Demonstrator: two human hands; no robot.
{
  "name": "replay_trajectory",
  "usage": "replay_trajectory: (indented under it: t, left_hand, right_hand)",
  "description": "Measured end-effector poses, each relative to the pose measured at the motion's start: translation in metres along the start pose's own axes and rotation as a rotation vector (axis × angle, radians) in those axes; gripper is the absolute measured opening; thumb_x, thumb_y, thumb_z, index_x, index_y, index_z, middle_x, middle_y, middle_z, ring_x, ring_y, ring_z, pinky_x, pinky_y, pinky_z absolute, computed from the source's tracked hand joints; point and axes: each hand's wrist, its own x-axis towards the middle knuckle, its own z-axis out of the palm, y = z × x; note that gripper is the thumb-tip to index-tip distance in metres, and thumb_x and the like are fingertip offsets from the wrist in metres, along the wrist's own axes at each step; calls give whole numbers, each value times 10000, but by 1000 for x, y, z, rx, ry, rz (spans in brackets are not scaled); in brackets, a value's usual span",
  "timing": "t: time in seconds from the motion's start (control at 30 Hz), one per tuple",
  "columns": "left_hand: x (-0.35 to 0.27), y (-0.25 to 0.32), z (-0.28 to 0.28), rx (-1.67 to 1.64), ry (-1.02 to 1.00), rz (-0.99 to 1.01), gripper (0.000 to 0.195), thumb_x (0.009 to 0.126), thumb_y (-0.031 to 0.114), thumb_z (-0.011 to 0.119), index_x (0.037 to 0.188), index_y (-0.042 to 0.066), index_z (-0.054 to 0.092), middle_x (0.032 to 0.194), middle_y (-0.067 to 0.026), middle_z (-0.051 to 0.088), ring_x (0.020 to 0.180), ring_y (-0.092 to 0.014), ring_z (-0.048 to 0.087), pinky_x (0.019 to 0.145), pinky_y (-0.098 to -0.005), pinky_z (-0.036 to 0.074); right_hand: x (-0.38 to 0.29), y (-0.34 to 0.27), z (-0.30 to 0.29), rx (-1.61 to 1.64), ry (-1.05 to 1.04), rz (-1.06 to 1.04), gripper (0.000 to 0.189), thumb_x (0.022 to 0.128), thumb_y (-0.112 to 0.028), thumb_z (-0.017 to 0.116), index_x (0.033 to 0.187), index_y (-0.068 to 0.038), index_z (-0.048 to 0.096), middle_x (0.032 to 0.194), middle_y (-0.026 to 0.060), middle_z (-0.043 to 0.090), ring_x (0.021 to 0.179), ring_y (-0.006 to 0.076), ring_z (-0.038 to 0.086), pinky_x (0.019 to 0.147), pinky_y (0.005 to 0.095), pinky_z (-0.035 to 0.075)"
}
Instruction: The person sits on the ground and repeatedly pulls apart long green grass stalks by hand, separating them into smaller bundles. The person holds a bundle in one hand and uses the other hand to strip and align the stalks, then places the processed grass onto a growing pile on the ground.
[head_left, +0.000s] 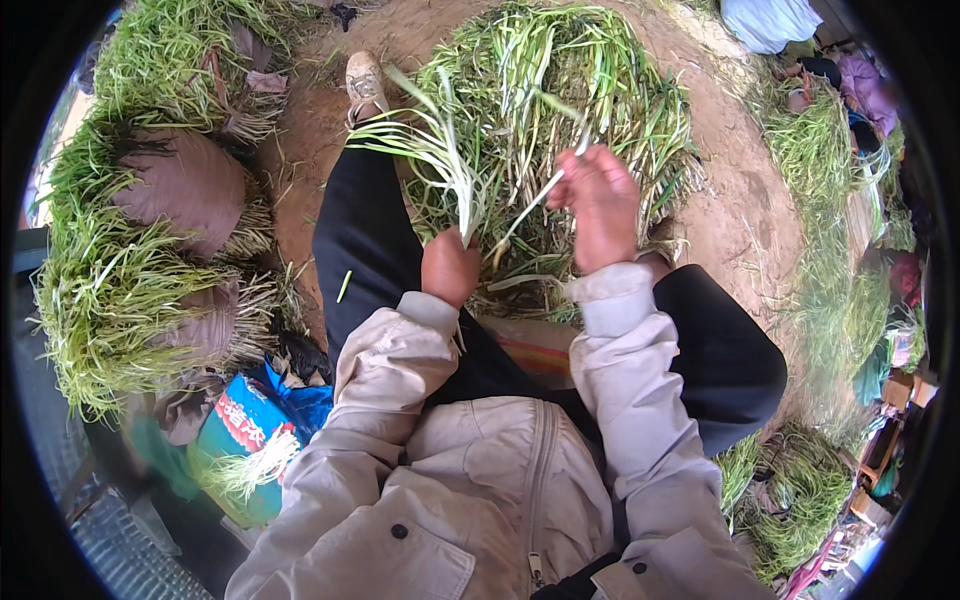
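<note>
My left hand (450, 264) grips a small bunch of pale garlic chives (450, 165), the leaves fanning up and to the left. Between the fingers of my right hand (600, 202) is a single stalk (538, 196), its browned end slanting down to the left. The stalk's upper part is blurred. Beneath and beyond both hands lies a large heap of loose chives (540, 105), green and yellowish with pale stems, on the ground between my legs.
To my left stand several big bundles of chives (135, 300) wrapped in brown cloth (187, 187). A blue and green printed bag (244, 420) with pale chives (255, 465) on it sits by my left elbow. More chives (817, 172) line the right, where another person (866, 90) is partly visible.
</note>
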Motion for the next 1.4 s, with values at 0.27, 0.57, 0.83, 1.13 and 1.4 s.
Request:
replay_trajectory:
  t: [0.27, 0.57, 0.83, 1.13, 1.4]
  left_hand:
    - [0, -3, 2, 31, -26, -56, 204, 816, 185, 676, 893, 0, 712, 776, -260, 670, 792, -435, 676, 711, -465, 531]
    - [-16, 35, -35, -758, -123, -227, 157, 924, 177, 695, 933, 27, 740, 739, -10, 691, 451, -59, 493, 411, -225, 369]
    - [-27, 59, -44, -988, -121, -224, 101, 924, 133, 687, 956, 37, 691, 747, -33, 681, 427, -67, 471, 377, -228, 355]
    - [-17, 46, -66, -1082, 34, -288, 95, 913, 97, 683, 966, 18, 685, 722, -24, 656, 412, -82, 462, 362, -232, 338]
    - [-4, 59, -124, -979, 239, -150, 169, 922, 178, 685, 996, 28, 661, 771, -69, 691, 428, -86, 448, 385, -222, 325]
  right_hand:
    - [17, -86, -24, -85, 32, -111, 116, 931, -147, 677, 908, -36, 652, 732, 18, 624, 586, 101, 582, 541, 246, 485]
    - [4, 3, 1, -244, -141, 147, 169, 945, -163, 655, 815, -67, 607, 690, -7, 599, 568, 69, 575, 508, 216, 460]
    - [-7, 45, 44, -423, -163, 124, 181, 846, -132, 690, 746, -1, 614, 584, 34, 573, 510, 112, 532, 494, 305, 428]
    - [-58, 67, 50, -264, -345, 69, 313, 1012, -259, 595, 1129, 30, 624, 769, 24, 600, 690, 101, 524, 626, 279, 450]
    - [-93, 110, 14, -654, -390, 90, 172, 924, -195, 629, 882, -30, 601, 731, 205, 585, 680, 405, 572, 624, 445, 449]
